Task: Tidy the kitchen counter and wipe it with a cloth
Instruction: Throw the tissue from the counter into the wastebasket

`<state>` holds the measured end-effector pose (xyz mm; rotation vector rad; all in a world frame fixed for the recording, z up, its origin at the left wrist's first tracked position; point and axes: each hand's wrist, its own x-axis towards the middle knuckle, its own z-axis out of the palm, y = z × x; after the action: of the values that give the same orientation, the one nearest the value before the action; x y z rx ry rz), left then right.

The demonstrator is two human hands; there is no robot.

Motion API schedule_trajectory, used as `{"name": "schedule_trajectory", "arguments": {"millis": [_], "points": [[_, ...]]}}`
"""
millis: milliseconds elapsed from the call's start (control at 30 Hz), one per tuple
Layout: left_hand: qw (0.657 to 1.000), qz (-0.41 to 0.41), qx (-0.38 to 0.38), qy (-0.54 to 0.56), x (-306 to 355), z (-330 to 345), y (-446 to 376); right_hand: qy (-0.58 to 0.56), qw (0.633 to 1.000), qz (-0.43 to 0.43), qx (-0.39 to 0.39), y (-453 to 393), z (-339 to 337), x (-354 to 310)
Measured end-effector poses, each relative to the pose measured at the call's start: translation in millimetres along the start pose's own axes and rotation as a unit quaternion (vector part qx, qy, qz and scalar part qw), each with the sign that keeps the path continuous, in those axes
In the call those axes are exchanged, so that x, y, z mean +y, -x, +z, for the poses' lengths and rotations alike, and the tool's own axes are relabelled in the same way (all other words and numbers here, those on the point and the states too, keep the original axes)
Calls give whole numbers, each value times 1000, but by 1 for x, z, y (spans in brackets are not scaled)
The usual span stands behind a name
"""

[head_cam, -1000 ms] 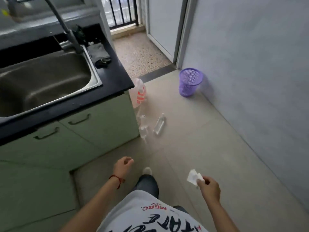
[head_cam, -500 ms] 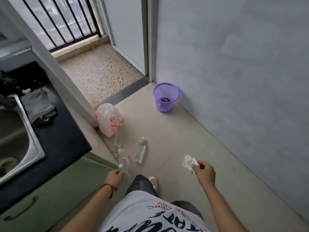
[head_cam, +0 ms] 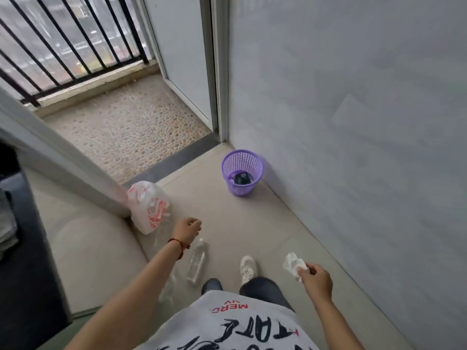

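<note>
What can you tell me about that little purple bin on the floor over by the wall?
The purple bin is a small round basket of what looks like plastic, with mesh sides that narrow toward a solid base. It stands upright on the pale floor tiles, close beside the grey wall and just past the doorway's dark threshold. It has no lid or liner. Something dark lies at its bottom; what it is cannot be made out. Neither hand touches it.

Soft, crumpled white paper (head_cam: 293,266) is held. A purple plastic basket (head_cam: 242,173) full of little holes is seen. A clear, shiny plastic bottle (head_cam: 196,261) and thin plastic bag (head_cam: 149,207) are seen on smooth matt floor (head_cam: 252,223).
</note>
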<state>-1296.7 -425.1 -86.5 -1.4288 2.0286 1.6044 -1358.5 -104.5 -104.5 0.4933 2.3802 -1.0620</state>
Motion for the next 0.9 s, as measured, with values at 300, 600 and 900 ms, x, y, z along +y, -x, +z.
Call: {"name": "schedule_trajectory", "arguments": {"millis": [300,600,900], "points": [[994,-82,55,44,-1,-7,-34,56,996,-46,-59,-92,18,-112],[987,-130,62,67,18,-47,-122,42,997,-25,-66,-143,89,-211],[996,-92,2,-18,78,-57,-218,-5,998,37,-45,-216,153,-308]]}}
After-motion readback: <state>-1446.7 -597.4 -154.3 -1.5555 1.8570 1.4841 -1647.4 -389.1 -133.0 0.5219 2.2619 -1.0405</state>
